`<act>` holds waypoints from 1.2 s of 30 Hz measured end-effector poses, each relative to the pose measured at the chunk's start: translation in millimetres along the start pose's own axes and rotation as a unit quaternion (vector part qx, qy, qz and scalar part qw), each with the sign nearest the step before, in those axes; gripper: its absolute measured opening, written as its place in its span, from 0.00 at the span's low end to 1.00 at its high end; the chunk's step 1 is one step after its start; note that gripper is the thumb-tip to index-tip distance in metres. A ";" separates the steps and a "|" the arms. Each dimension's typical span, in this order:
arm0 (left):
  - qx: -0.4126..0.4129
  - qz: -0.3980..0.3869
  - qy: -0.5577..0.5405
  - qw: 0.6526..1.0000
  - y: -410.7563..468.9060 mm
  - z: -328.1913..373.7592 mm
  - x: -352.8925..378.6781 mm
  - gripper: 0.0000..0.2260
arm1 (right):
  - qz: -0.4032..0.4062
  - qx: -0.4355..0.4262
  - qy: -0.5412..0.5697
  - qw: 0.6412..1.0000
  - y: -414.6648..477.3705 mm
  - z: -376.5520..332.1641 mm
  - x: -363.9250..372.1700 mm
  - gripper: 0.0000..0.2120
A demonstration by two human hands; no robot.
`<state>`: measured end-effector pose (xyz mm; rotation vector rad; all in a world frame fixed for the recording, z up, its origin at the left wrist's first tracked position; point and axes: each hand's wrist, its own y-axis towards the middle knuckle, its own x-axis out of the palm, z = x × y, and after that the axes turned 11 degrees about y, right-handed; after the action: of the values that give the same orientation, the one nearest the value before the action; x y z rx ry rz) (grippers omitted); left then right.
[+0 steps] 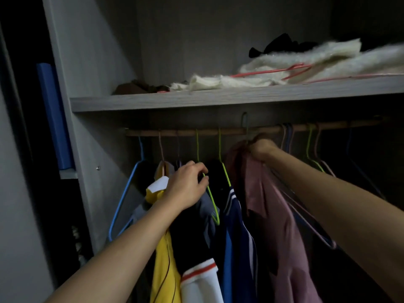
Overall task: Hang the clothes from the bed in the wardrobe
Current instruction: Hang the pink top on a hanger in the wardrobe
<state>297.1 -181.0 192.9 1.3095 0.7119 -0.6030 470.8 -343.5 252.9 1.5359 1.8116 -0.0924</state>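
Note:
A wooden rail (229, 131) runs across the wardrobe under a grey shelf (196, 101). My right hand (261, 149) grips the neck of a pink shirt (269, 211) on a dark wire hanger whose hook (244, 121) rises just above the rail. My left hand (185, 186) rests on hanging clothes, fingers pinching the green hanger (211, 193) of a dark garment. A yellow shirt (162, 254) and a blue striped one (238, 237) hang beside it.
Several bare wire hangers (310, 149) hang on the rail to the right. A blue hanger (129, 189) hangs at the far left. White fluffy fabric (306, 62), a red hanger and dark clothes lie on the shelf. The wardrobe's side panel (87, 106) stands at left.

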 end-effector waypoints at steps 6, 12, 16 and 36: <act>0.036 0.020 -0.028 0.999 23.0 -14.8 24.8 0.08 | -0.007 0.017 0.034 0.999 5.9 36.4 46.2 0.10; 0.040 0.084 -0.063 0.994 41.1 -2.0 26.9 0.06 | 0.101 -0.025 -0.081 0.991 -20.6 36.0 -14.5 0.11; 0.088 0.092 -0.085 0.988 42.9 28.7 27.8 0.06 | 0.143 0.029 -0.316 0.938 -53.0 42.9 -55.4 0.22; 0.150 0.014 -0.063 0.987 -4.7 78.7 16.2 0.08 | 0.130 -0.077 -0.309 0.939 -152.1 59.4 -107.1 0.16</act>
<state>313.9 -259.5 186.1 1.5409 0.5101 -0.7856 366.8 -503.3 211.0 1.4143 1.0895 -0.2666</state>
